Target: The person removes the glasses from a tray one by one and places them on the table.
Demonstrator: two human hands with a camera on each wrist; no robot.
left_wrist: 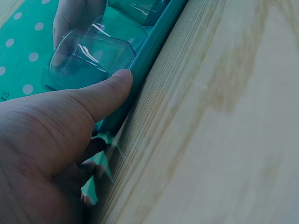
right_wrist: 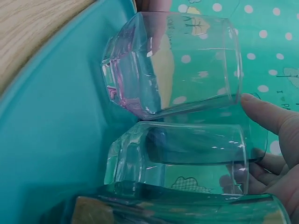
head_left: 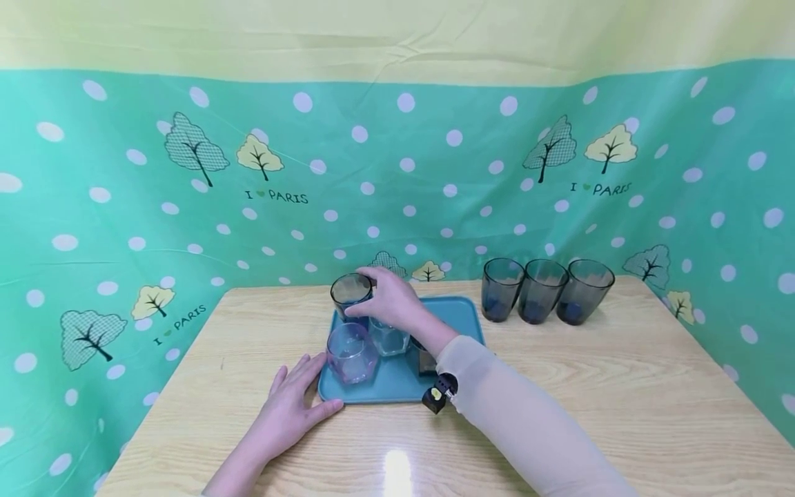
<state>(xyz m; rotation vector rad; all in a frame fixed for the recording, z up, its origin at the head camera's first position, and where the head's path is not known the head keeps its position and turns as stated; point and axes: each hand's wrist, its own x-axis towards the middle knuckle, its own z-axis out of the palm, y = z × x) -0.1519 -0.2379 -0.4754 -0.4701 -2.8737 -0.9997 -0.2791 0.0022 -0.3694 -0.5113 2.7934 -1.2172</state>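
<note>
Fingers of right hand [head_left: 399,301] curling round dark glass [head_left: 350,288], thumb on near side; glass standing or hovering at back left corner of blue tray [head_left: 456,316], cannot tell which. Left hand [head_left: 287,414] resting at tray's front left corner, thumb spreading away from fingers and touching rim. Purple-tinted glass [head_left: 352,362] and clear glass [head_left: 390,339] standing upright on tray; another dark tumbler [head_left: 424,360] sitting partly hidden under right forearm. Three dark cups [head_left: 539,293] standing in row on table [head_left: 621,407], right of tray.
</note>
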